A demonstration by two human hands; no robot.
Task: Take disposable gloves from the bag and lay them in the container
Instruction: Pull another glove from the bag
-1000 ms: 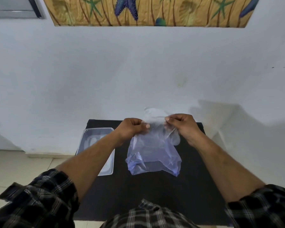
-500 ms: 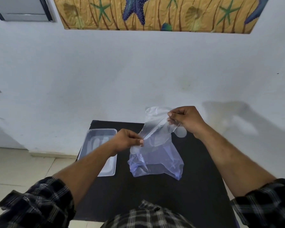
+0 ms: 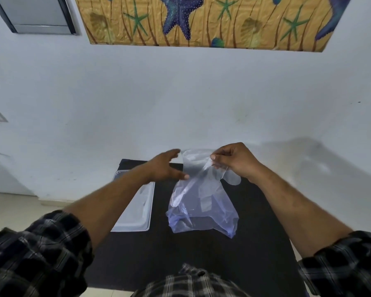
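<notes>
Clear glove (image 3: 196, 166) pinched in right hand (image 3: 237, 160) grip, left hand (image 3: 165, 168) open beside it

Plain home room: starfish wall panel (image 3: 206, 22), white wall (image 3: 180, 99), tiled floor (image 3: 13, 206)

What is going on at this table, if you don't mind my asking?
A person is pulling a clear disposable glove out of a thin plastic bag on a black table. The right hand pinches the glove, while the left hand is open beside it. The clear container waits to the left.
</notes>
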